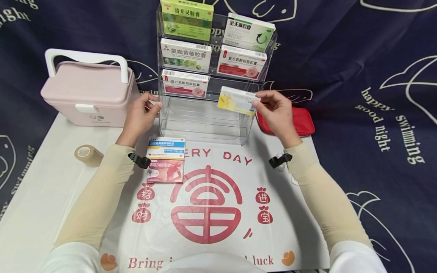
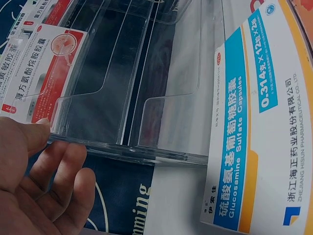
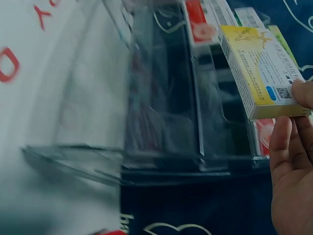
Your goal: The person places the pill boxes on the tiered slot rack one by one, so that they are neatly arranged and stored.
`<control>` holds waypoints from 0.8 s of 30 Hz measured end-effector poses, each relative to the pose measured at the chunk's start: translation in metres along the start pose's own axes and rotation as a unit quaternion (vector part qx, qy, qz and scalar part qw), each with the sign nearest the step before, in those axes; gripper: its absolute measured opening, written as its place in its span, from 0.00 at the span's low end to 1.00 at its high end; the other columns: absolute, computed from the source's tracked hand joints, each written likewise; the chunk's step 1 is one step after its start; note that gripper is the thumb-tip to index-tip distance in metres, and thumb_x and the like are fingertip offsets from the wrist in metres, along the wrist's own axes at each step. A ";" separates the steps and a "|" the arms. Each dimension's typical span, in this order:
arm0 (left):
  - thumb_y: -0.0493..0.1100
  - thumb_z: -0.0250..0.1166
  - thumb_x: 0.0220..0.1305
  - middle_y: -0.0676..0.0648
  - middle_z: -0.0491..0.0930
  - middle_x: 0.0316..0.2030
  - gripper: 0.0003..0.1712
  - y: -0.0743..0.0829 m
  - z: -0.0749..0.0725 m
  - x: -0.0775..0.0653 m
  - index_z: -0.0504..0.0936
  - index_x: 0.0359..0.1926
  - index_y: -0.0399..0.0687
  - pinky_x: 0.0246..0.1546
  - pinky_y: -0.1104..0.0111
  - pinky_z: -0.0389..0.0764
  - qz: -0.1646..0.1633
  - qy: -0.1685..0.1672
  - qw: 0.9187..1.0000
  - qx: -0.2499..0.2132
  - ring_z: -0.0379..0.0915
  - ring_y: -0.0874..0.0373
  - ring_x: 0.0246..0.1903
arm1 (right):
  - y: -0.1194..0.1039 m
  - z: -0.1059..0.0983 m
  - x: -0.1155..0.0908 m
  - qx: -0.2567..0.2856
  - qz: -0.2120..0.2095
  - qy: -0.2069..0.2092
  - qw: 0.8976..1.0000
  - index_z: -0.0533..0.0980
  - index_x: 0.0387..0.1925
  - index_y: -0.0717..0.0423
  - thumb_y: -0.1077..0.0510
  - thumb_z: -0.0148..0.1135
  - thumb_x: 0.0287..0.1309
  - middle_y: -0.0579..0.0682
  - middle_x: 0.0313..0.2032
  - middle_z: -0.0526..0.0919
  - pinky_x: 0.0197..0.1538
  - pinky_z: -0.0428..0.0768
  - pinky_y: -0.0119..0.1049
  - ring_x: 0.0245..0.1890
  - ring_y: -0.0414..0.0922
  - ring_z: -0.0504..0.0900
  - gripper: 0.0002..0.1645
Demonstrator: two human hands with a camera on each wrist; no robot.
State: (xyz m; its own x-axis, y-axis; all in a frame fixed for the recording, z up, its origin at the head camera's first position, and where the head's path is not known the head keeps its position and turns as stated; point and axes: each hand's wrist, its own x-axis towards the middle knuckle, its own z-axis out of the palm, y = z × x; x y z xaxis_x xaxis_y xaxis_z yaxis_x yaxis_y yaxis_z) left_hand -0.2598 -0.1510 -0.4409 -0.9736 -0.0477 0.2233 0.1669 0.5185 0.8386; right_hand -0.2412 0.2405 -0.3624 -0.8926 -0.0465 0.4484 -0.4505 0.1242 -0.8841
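Note:
Between thumb and fingers, my right hand (image 1: 277, 113) pinches a yellow-and-white medicine box (image 1: 235, 100) by its right end. The box is slightly tilted in front of the clear plastic display rack (image 1: 205, 131), level with its third tier. In the right wrist view, the yellow box (image 3: 261, 68) has a QR code near the thumb. My left hand (image 1: 141, 115) grips the rack's left side edge, its thumb close to a red-and-white capsule box (image 2: 49, 73). On the table by my left wrist lie a blue-and-white glucosamine box (image 1: 166, 148) and a pink medicine box (image 1: 165, 171).
Upper tiers hold several boxes, including a green box (image 1: 187, 21) and a white-green box (image 1: 248, 33). A pink lidded case (image 1: 88, 94) stands left, near a tan bandage roll (image 1: 89, 155). A red pouch (image 1: 303, 122) lies behind my right hand.

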 end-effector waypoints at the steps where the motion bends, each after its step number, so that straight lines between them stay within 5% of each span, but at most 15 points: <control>1: 0.44 0.65 0.72 0.43 0.79 0.29 0.13 0.000 0.000 0.000 0.79 0.49 0.39 0.22 0.76 0.69 0.001 0.000 1.000 0.000 0.73 0.73 0.22 | -0.001 -0.001 0.005 -0.002 0.000 0.004 1.000 0.82 0.42 0.72 0.76 0.68 0.55 0.54 0.37 0.86 0.38 0.78 0.30 0.35 0.43 0.82 0.11; 11: 0.45 0.65 0.73 0.43 0.79 0.30 0.14 -0.001 -0.001 0.000 0.79 0.50 0.40 0.23 0.75 0.69 0.000 -0.001 1.000 0.007 0.74 0.71 0.23 | -0.009 -0.003 0.036 -0.024 0.002 0.016 1.000 0.84 0.41 0.66 0.73 0.70 0.57 0.53 0.37 0.85 0.39 0.78 0.30 0.36 0.44 0.81 0.10; 24: 0.44 0.65 0.72 0.44 0.78 0.28 0.13 -0.001 -0.001 0.000 0.79 0.49 0.39 0.23 0.75 0.70 0.000 -0.004 1.000 -0.002 0.74 0.72 0.22 | -0.004 -0.006 0.051 -0.050 -0.001 0.038 0.998 0.84 0.41 0.67 0.74 0.71 0.55 0.52 0.43 0.86 0.38 0.76 0.30 0.38 0.44 0.81 0.10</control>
State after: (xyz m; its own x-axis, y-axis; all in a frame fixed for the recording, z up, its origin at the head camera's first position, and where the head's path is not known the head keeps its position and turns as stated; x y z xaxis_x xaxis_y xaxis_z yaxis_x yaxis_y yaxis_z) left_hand -0.2601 -0.1524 -0.4417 -0.9749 -0.0404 0.2190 0.1674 0.5153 0.8405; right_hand -0.2844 0.2434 -0.3350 -0.8862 0.0289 0.4624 -0.4452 0.2229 -0.8672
